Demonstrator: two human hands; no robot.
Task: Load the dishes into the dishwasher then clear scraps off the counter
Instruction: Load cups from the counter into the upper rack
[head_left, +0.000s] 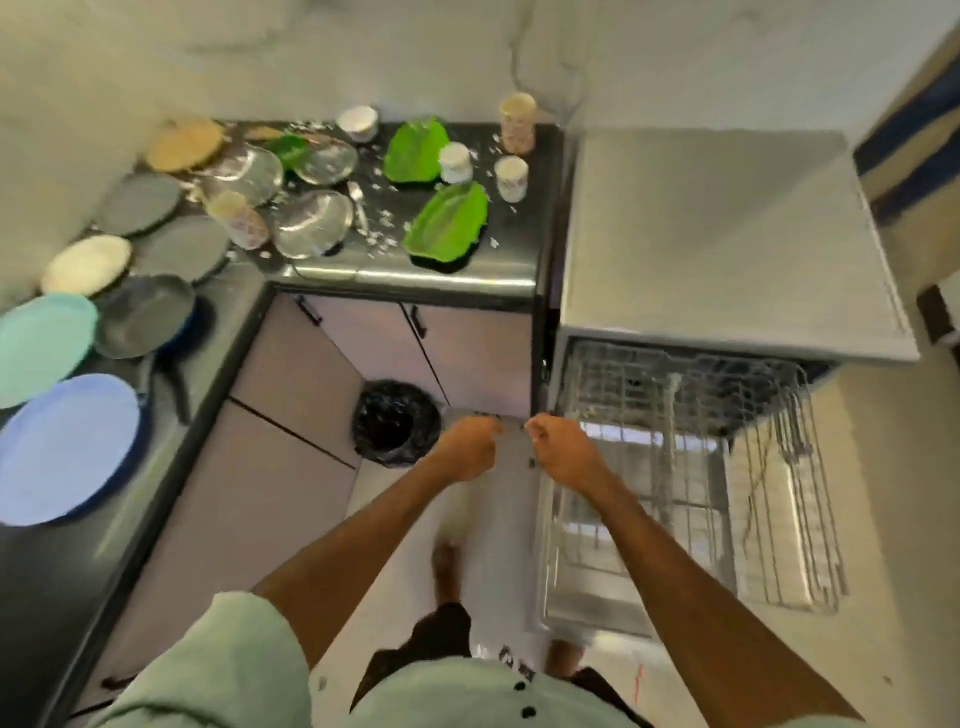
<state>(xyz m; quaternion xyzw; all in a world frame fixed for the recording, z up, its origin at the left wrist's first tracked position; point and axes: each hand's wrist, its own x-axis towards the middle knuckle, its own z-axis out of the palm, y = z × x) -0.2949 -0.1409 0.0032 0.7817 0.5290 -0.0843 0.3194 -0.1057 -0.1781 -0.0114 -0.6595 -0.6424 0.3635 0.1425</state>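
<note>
Your left grip (470, 448) and your right grip (563, 451) were close together, out in front of you. Both had their fingers curled in. The picture was too blurry there for me to tell if they held anything.

Just to the right of your right grip was the open dishwasher (727, 249). Its wire racks (675, 441) were pulled out, and I saw no dishes in them. Just left of your left grip, down on the floor, stood a black bin (395, 421).

Well past both grips, and off to their left, was the desk (467, 275). All the dishes were up there: shiny steel plates (311, 221), green leaf plates (449, 221), cups (511, 176) and big flat plates (67, 447). Little white scraps (382, 218) lay among them.

So I think the job had only just begun. Every dish had to go into the racks, and after that the scraps had to come off the desk.
</note>
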